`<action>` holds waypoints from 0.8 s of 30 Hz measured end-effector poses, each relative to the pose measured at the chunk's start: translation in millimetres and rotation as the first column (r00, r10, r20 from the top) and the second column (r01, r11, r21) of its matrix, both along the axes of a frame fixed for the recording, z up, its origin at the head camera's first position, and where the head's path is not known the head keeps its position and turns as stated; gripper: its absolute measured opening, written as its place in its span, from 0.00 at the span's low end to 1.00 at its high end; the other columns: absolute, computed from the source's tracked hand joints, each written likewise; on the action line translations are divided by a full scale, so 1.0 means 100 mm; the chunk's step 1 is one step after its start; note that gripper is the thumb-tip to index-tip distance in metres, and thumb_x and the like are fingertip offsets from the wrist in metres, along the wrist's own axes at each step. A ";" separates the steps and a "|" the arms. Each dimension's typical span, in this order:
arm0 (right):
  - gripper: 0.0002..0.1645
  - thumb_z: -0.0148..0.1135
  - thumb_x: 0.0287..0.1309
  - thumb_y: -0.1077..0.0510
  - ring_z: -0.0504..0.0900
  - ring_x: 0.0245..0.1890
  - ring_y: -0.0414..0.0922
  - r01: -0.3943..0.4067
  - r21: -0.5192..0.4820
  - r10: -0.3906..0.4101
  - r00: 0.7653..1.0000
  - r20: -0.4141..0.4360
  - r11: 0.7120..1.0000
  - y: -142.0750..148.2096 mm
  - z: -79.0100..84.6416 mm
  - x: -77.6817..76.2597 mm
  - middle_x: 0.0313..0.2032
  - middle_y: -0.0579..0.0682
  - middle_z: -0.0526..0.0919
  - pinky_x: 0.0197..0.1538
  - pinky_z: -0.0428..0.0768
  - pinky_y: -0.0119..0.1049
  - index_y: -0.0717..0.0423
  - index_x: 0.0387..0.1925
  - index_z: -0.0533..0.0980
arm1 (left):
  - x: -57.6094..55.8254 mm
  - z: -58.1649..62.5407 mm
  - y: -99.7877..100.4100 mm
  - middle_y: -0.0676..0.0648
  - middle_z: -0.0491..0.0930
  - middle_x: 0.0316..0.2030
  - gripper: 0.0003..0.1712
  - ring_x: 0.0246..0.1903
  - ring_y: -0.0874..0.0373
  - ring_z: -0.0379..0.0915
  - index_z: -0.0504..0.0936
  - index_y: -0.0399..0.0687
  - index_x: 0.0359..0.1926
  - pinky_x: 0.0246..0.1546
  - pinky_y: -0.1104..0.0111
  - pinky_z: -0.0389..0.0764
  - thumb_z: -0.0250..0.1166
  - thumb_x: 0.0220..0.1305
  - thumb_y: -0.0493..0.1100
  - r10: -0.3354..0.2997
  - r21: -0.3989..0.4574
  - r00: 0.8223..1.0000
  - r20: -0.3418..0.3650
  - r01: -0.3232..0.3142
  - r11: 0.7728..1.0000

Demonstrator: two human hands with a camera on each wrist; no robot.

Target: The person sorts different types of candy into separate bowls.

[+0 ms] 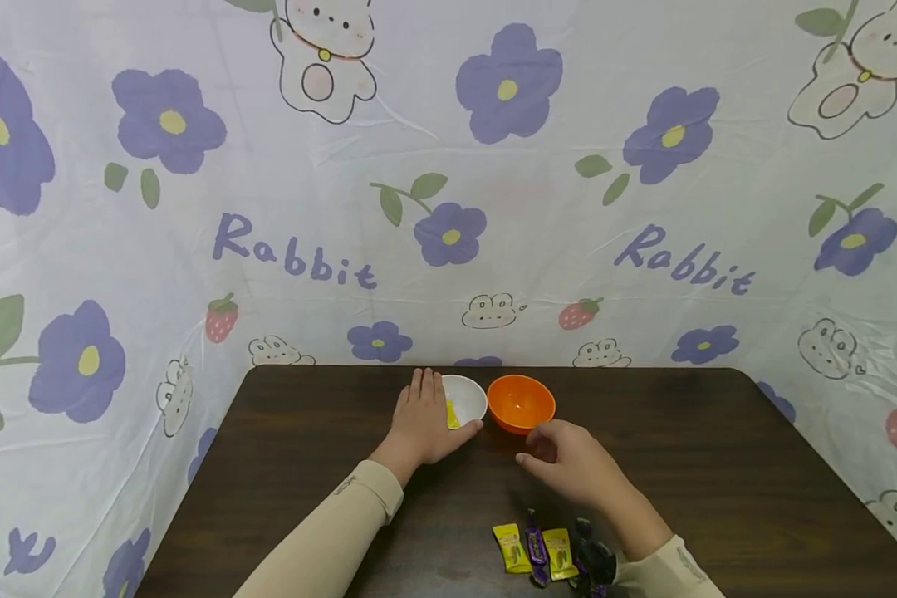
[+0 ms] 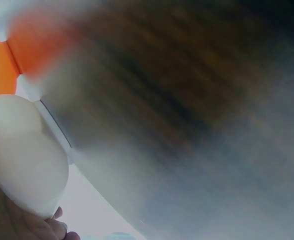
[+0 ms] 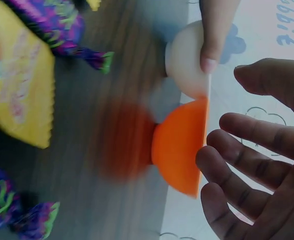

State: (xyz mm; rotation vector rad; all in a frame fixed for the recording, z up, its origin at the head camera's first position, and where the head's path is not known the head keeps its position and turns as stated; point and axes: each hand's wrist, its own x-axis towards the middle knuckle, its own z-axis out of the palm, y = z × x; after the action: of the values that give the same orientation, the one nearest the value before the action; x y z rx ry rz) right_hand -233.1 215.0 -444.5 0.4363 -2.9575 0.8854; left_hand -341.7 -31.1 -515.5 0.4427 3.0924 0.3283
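My left hand (image 1: 421,423) rests against the left side of a white bowl (image 1: 473,400), its fingers straight and its thumb along the near rim. Inside that bowl lies a yellow-wrapped candy (image 1: 452,414), partly hidden by the hand. Touching or nearly touching it on the right is an orange bowl (image 1: 522,404), with nothing seen inside. My right hand (image 1: 579,465) hovers at the orange bowl's near side, fingers loosely bent and holding nothing. The right wrist view shows its fingers (image 3: 247,192) apart, close to the orange bowl's rim (image 3: 203,150).
Nearer the front of the dark wooden table (image 1: 284,498) lie yellow candies (image 1: 512,548), a purple twist-wrapped candy (image 1: 536,548) and darker ones (image 1: 596,561) by the right wrist. A printed cloth (image 1: 419,149) hangs behind the table.
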 end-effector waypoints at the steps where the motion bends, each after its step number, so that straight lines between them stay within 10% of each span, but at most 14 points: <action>1: 0.13 0.74 0.64 0.49 0.77 0.32 0.38 -0.001 0.001 0.001 1.000 0.001 1.000 0.01 -0.01 0.02 0.34 0.43 0.84 0.40 0.81 0.34 0.53 0.42 0.85 | 0.00 0.00 0.00 0.35 0.45 0.85 0.70 0.85 0.37 0.39 0.46 0.35 0.85 0.84 0.45 0.51 0.45 0.65 0.86 0.001 0.002 1.000 -0.001 -0.001 1.000; 24: 0.17 0.74 0.64 0.44 0.78 0.33 0.36 -0.063 0.084 0.052 0.991 0.127 0.994 0.29 -0.06 0.49 0.34 0.41 0.83 0.35 0.79 0.32 0.51 0.45 0.85 | 0.03 0.03 0.00 0.33 0.46 0.85 0.69 0.85 0.35 0.40 0.48 0.35 0.84 0.83 0.43 0.51 0.49 0.64 0.84 -0.005 0.049 1.000 -0.010 0.006 0.999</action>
State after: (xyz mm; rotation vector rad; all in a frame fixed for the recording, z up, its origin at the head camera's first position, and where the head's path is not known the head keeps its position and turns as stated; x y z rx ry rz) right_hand -184.4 244.1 -451.0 0.4897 -3.1223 0.8191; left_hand -338.7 -31.0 -512.6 0.4551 3.0981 0.4043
